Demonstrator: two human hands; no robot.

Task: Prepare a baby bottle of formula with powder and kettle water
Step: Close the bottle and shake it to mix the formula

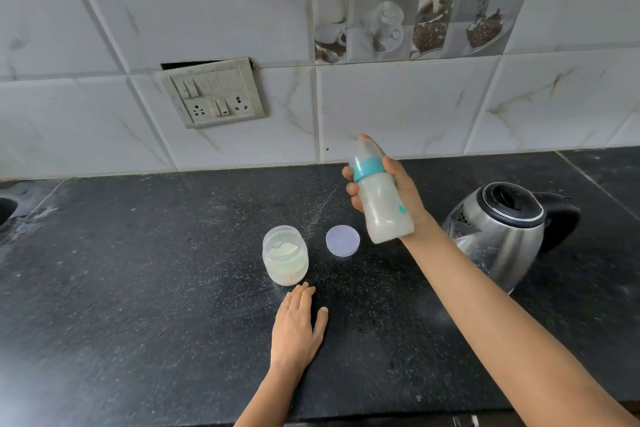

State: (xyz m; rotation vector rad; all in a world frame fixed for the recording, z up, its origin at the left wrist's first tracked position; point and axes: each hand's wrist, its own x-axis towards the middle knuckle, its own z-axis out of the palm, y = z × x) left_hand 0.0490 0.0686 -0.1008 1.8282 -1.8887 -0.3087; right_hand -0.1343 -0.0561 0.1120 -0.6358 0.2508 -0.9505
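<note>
A black stone counter [138, 322] is running below a wall of pale tiles [398, 107] carrying a switch plate [212, 92].

1. The kettle [502, 232] is standing at the right of the counter with its lid down.
2. The right hand [403, 189] is grasping the baby bottle [382, 201] around its body and is holding it tilted in the air, clear of the counter, between the kettle and the lid [342, 240].
3. The bottle is carrying its teal ring and clear cap, and a milky liquid is showing inside. By judgement, filling is complete and the mixing step is in hand.
4. The left hand [296, 322] is lying flat and relaxed on the counter, gripping nothing, fingertips just beside the jar [285, 255].
5. The jar of powder is standing open; its lid is lying flat just to its right.

The next move is probably calling for a firm grip, a shake until no lumps are showing, then closing the jar.

The palm of the right hand is hiding behind the bottle. The kettle's water level is not showing. A dark shape at the left edge is cut off.
</note>
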